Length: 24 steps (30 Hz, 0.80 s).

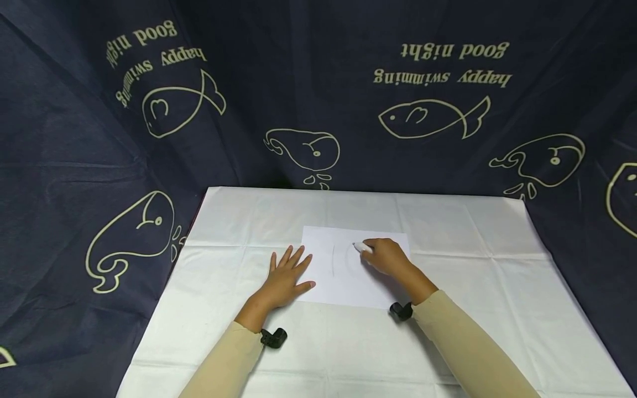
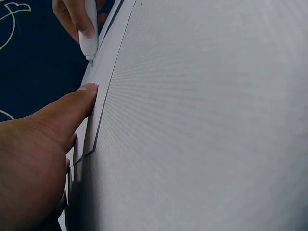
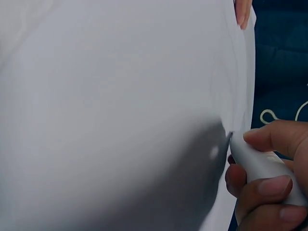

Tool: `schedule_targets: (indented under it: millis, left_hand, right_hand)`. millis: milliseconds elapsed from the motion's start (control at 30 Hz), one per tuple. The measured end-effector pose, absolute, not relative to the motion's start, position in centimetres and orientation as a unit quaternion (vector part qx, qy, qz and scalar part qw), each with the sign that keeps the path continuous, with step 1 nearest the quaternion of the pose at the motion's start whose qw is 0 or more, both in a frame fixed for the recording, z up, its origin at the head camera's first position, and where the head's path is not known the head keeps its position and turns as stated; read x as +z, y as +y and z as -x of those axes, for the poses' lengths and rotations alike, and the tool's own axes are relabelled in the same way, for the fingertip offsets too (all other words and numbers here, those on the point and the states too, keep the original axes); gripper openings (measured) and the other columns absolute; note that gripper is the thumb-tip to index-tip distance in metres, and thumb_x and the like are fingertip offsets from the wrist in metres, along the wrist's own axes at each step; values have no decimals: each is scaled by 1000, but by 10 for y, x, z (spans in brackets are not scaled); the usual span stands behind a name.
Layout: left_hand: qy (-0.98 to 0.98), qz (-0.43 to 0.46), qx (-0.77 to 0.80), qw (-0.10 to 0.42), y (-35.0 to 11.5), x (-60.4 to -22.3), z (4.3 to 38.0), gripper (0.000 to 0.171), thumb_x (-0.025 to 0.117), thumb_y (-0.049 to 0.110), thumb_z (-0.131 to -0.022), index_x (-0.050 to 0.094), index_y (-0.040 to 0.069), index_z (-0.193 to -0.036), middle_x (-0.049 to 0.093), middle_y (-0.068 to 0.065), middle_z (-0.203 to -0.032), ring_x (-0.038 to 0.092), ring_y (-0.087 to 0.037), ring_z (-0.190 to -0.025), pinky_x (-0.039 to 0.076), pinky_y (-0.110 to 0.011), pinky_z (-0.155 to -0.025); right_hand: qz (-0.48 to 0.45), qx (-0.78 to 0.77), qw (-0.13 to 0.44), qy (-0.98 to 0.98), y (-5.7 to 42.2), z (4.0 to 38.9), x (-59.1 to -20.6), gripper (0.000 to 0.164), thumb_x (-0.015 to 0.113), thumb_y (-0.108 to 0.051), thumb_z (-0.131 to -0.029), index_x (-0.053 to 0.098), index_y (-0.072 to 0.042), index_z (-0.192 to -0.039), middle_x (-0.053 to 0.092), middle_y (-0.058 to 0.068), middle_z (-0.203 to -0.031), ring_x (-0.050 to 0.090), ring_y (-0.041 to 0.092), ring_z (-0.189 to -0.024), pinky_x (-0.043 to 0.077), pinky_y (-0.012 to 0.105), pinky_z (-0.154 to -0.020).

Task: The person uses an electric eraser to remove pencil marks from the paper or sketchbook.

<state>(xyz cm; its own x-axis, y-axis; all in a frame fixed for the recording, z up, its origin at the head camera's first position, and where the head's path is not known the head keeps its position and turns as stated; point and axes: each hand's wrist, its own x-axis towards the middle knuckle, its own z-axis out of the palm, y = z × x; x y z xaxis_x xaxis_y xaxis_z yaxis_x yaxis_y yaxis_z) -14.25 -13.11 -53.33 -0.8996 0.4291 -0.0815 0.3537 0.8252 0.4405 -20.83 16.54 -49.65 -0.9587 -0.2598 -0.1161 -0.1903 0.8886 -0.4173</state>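
A white sheet of paper lies on the cloth-covered table, with a faint upright line and a faint curved line on it. My right hand grips a white marker over the paper's right half. In the right wrist view, thumb and fingers wrap the marker's barrel, and its dark tip is at the paper's surface. My left hand rests with spread fingers at the paper's left edge. Its thumb touches the sheet in the left wrist view, where the other fingers are mostly hidden.
A white cloth with fold creases covers the table. Behind it and at both sides hangs a dark blue curtain printed with fish, whales and lettering. Small black devices sit at both wrists.
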Motion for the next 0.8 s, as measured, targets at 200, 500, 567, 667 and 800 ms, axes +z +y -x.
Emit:
schedule_targets:
  millis: [200,500,567,667,800]
  left_hand:
    - [952,-205,212,86,-131,-534,143,72,55,52,-101,32,18,-160,13,-8,-171,2,-36,-159,-6,-71,-121]
    - [951,-203,213,91,-131,-534,142,73,54,53,-101,30,19,-161,11,-6,-172,0,-35,-160,-7,-70,-121]
    - [952,-204,213,89,-130,-534,142,73,54,53,-101,31,18,-160,12,-7,-172,1,-36,-159,-6,-71,-121]
    - [952,-205,210,87,-130,-533,142,72,54,52,-101,31,18,-160,13,-7,-171,2,-36,-159,-6,-71,-121]
    - [952,-206,209,86,-130,-533,142,72,55,52,-101,31,18,-160,13,-7,-171,3,-37,-159,-5,-71,-121]
  right_hand:
    - [117,-195,77,971,164,209,-495,42,62,-25,-97,66,-3,-132,72,20,-124,65,41,-119,50,54,-102]
    - [118,-202,83,969,163,212,-495,41,63,-25,-97,67,-4,-132,72,18,-124,67,38,-117,51,52,-101]
    - [118,-202,85,969,163,212,-496,40,63,-25,-97,67,-4,-131,74,17,-118,68,37,-114,52,52,-100]
    - [125,-201,95,967,162,212,-496,39,64,-26,-97,68,-5,-130,78,12,-102,69,33,-106,53,51,-98]
    - [123,-197,95,968,163,213,-497,39,64,-27,-97,68,-6,-131,77,6,-88,69,30,-98,53,49,-95]
